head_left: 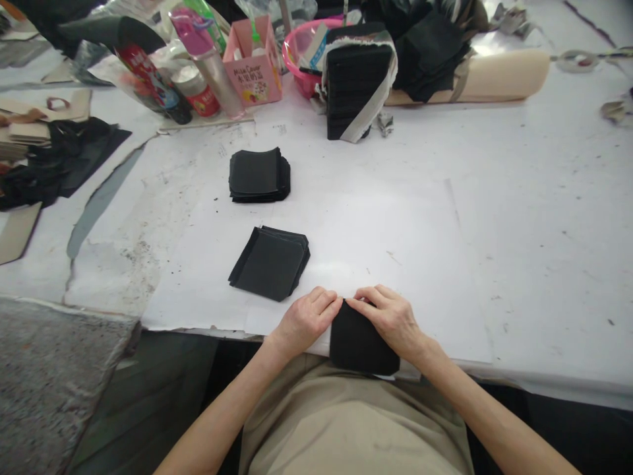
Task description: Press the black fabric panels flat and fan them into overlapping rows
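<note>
A black fabric piece [359, 346] lies at the near edge of the white table [494, 218], hanging slightly over it. My left hand [306, 320] and my right hand [388, 316] meet at its top edge, fingers curled and pinching the cloth. A tilted stack of black fabric pieces [271, 262] sits just left of and beyond my left hand. A second, squarer stack of black pieces [258, 175] lies farther back.
At the back stand a tall bundle of black pieces wrapped in a grey strip [357, 82], a pink box [253, 63], a pink basin [302, 56], bottles [208, 63] and a beige roll [494, 76]. Black cloth and cardboard [54, 158] lie far left. Grey felt [49, 376] is at near left.
</note>
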Demonstrator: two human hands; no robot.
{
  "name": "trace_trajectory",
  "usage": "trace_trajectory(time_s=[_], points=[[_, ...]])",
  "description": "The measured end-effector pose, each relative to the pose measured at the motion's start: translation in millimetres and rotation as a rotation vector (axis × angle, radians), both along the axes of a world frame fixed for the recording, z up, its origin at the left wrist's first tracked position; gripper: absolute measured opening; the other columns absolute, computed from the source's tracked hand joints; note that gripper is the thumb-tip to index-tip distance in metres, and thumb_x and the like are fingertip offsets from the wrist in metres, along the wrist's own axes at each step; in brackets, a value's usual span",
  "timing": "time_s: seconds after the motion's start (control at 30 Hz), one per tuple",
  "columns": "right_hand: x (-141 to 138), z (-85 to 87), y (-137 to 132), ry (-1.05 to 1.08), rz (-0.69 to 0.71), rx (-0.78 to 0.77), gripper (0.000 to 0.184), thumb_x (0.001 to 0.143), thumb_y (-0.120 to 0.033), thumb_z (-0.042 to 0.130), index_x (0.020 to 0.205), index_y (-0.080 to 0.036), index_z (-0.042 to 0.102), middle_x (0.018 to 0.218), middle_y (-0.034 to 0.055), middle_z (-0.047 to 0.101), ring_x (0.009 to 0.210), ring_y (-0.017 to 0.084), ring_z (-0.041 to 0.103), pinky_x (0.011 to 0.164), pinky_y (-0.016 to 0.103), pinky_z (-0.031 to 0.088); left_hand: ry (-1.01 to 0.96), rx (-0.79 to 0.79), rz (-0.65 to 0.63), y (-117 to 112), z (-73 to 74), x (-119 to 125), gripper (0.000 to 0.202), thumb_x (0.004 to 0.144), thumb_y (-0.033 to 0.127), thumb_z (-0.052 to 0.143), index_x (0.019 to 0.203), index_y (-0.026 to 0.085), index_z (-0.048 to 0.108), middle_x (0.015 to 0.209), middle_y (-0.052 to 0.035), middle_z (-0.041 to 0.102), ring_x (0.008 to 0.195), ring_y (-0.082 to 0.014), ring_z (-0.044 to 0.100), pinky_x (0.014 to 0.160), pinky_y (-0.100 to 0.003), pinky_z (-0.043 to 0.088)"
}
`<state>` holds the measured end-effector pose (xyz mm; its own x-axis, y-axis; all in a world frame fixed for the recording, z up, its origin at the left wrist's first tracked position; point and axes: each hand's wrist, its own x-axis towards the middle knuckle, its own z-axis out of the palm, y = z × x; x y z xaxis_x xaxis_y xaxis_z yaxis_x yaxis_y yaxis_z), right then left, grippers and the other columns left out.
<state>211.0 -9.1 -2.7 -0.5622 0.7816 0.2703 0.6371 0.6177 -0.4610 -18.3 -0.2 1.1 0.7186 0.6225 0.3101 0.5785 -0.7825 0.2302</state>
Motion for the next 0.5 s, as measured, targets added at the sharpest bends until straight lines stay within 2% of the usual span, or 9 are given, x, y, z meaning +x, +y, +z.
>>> trace_trajectory(time_s=[0.5], points=[[-2.6,5.6,0.5,-0.101,0.041,0.077,0.028,0.100,-0.019,0.042,0.115,-0.020,0.064,0.100,0.0091,0.064,0.088,0.020,0.054,0.079,0.034,0.046,0.110,0.067,0.033,-6.7,7.8,4.9,0.022,0.095,0.007,0.043,0.112,0.010,0.057,0.100,-0.0121,0.065,0.088,-0.0207,0.060,0.075,-0.035,0.055]])
